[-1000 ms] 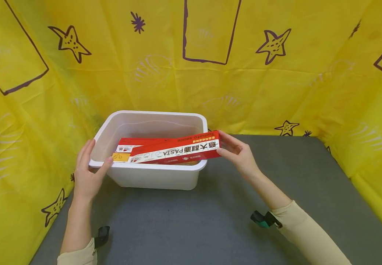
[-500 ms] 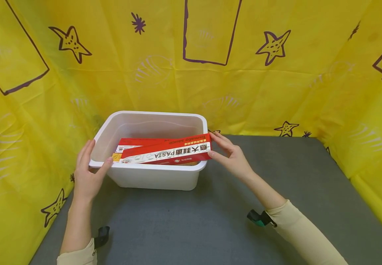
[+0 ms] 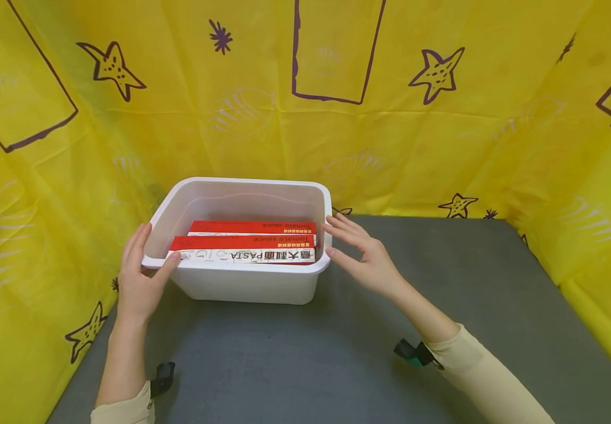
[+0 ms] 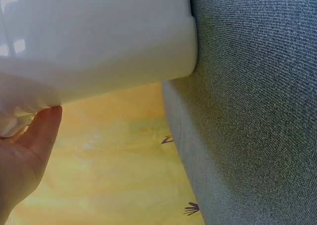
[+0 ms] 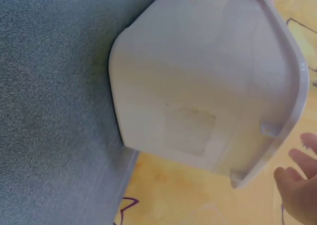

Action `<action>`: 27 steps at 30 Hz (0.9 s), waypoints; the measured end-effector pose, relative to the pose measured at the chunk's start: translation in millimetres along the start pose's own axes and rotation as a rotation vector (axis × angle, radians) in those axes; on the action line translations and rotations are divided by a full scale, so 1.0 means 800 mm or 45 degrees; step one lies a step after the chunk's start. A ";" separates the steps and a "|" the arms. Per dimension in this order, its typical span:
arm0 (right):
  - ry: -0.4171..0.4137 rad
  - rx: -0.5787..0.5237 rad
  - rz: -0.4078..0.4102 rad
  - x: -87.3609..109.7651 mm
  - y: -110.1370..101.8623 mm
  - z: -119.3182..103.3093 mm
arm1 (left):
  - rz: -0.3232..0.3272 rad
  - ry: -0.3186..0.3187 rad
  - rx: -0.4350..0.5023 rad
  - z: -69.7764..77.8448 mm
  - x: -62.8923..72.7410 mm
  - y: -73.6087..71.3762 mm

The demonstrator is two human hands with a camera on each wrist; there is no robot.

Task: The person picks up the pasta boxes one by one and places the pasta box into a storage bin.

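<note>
A white plastic tub (image 3: 247,287) stands on the grey table. Inside it lie two red-and-white pasta boxes, the front pasta box (image 3: 271,255) near the front wall and the rear pasta box (image 3: 231,227) behind it, roughly parallel. My left hand (image 3: 140,285) holds the tub's front left corner, thumb at the rim and fingers along the outer left side; the left wrist view shows fingers (image 4: 45,131) against the tub. At the tub's right rim is my right hand (image 3: 366,259), fingers spread and holding nothing. In the right wrist view its fingers (image 5: 299,168) appear apart from the rim.
Grey cloth covers the table (image 3: 295,359) in front of the tub and to its right. A yellow curtain (image 3: 379,135) with starfish drawings encloses the back and both sides, close behind the tub. Each forearm wears a black strap.
The front pasta box has gone from slanting over the right rim to lying level inside the tub. My right hand has moved left and let go of it; my left hand stays put.
</note>
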State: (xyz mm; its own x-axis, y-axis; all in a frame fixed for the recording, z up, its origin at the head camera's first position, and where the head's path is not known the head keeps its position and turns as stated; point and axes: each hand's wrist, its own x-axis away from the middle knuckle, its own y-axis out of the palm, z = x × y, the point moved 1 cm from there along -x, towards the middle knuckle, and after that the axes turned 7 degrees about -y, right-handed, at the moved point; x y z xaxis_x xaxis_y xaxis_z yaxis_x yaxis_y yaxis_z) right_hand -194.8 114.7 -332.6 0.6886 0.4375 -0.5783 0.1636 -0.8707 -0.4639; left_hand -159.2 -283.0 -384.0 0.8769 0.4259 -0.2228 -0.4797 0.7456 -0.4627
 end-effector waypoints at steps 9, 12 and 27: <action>0.132 -0.026 0.032 0.011 -0.011 -0.008 | 0.004 0.003 -0.003 -0.001 -0.001 0.000; 0.149 -0.010 0.047 0.017 -0.014 -0.002 | 0.002 0.002 0.002 -0.001 -0.001 0.000; 0.041 0.246 0.174 0.044 -0.029 0.054 | 0.009 -0.028 0.004 -0.001 0.000 -0.006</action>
State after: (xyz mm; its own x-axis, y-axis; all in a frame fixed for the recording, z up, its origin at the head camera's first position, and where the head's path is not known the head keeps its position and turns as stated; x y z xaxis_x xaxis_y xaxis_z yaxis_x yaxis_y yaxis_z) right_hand -204.8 160.2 -371.7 0.7179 0.3084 -0.6241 -0.0689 -0.8606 -0.5046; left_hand -156.9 -287.2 -382.5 0.8727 0.4421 -0.2072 -0.4858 0.7443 -0.4583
